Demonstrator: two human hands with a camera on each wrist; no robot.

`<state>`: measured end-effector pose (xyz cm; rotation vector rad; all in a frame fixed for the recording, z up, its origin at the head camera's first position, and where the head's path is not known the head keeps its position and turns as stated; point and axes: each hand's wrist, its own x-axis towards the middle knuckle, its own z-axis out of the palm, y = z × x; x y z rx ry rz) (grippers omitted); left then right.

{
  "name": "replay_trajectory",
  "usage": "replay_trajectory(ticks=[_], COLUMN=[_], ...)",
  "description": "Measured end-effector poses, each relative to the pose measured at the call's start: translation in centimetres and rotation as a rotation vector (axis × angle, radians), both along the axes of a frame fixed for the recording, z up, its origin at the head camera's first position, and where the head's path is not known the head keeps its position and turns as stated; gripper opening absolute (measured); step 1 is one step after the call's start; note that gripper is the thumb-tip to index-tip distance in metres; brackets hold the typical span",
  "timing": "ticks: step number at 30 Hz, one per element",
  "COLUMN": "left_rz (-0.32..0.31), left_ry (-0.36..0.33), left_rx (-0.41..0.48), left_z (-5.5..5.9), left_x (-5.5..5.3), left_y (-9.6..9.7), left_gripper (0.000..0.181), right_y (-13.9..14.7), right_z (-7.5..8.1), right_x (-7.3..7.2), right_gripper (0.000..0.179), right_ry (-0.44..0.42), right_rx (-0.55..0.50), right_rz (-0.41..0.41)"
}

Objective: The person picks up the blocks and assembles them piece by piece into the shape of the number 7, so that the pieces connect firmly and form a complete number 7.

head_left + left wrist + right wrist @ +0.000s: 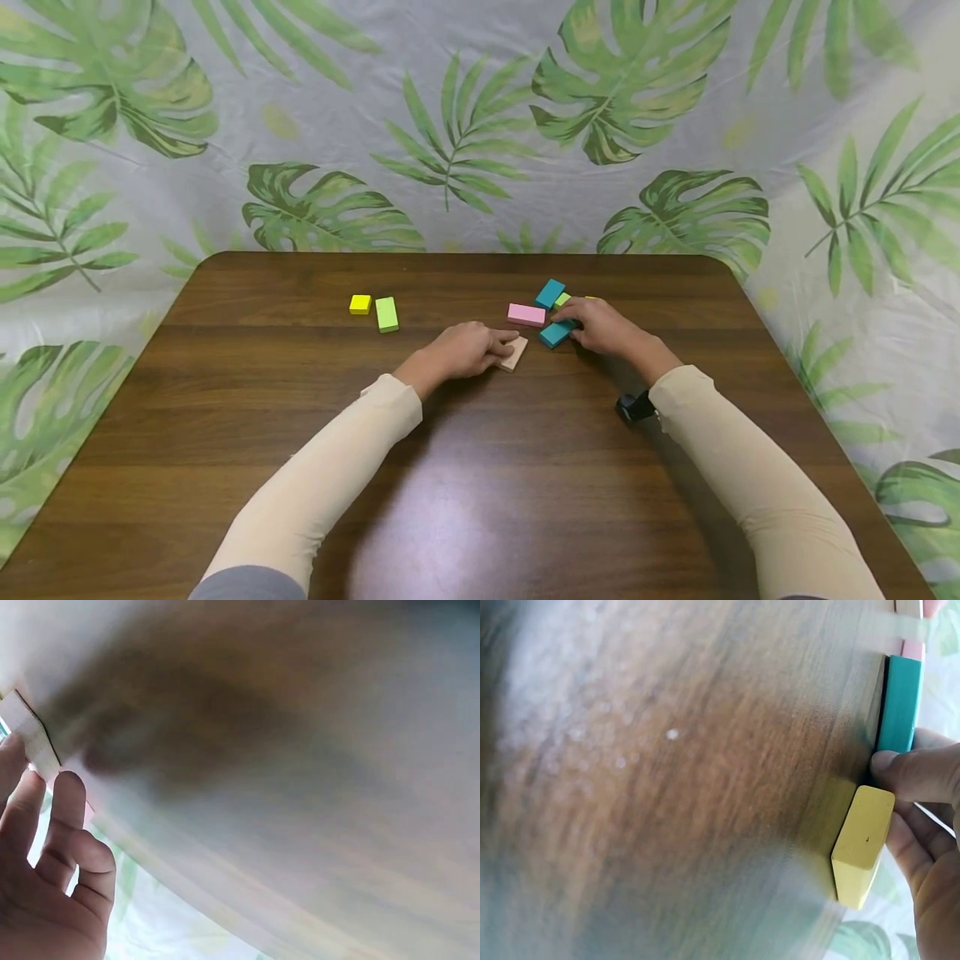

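Observation:
On the wooden table, my left hand (471,350) holds a plain beige wooden block (514,355) that lies flat, its fingertips at the block's left side. In the left wrist view the same block (31,729) appears at the left edge beside the fingers. To the right, my right hand (600,325) pinches a teal block (556,334), with the thumb (900,771) against its near end. Just behind are a pink block (527,315), a second teal block (551,292) and a light green block (562,300), partly hidden by the right hand.
A yellow block (864,832) lies close beside the right hand, mostly hidden in the head view. Farther left are a small yellow block (360,305) and a lime green block (387,314). Behind the table (300,467) hangs a leaf-patterned curtain (465,108).

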<state>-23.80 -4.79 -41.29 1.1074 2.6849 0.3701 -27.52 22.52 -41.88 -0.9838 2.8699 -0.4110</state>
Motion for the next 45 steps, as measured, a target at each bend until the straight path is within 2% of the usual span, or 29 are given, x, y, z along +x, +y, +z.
replay_trajectory(ticks=[6,11,17,19,28,35,40,45], left_rz=[0.003,0.0,-0.076,-0.092,-0.103,-0.122,-0.099,-0.056], left_ry=[-0.006,0.017,0.183,0.216,0.231,0.29,0.322,0.299], left_rx=[0.047,0.047,0.021,0.027,0.051,0.081,0.089,0.058], left_z=[-0.3,-0.5,-0.7,-0.8,-0.5,-0.7,-0.7,-0.7], left_x=[1.3,2.3,3.3,3.7,5.3,6.0,6.3,6.5], left_y=[-1.3,-2.2,-3.4,-3.8,-5.9,-7.0,-7.5,-7.7], left_gripper=[0.032,0.032,0.032,0.032,0.029,0.028,0.025,0.026], right_y=[-0.1,-0.2,-0.2,-0.2,-0.1,-0.3,-0.4,-0.5], right_z=[0.1,0.1,0.0,0.0,0.1,0.2,0.0,-0.2], right_x=[-0.1,0.0,0.1,0.1,0.4,0.5,0.7,1.0], right_gripper=[0.035,0.036,0.037,0.037,0.035,0.036,0.036,0.036], right_ry=[0.013,0.019,0.025,0.03,0.024,0.009,0.021,0.012], right_rx=[0.013,0.018,0.027,0.023,0.027,0.036,0.036,0.023], right_rz=[0.004,0.003,0.012,0.015,0.002,0.021,0.032,0.022])
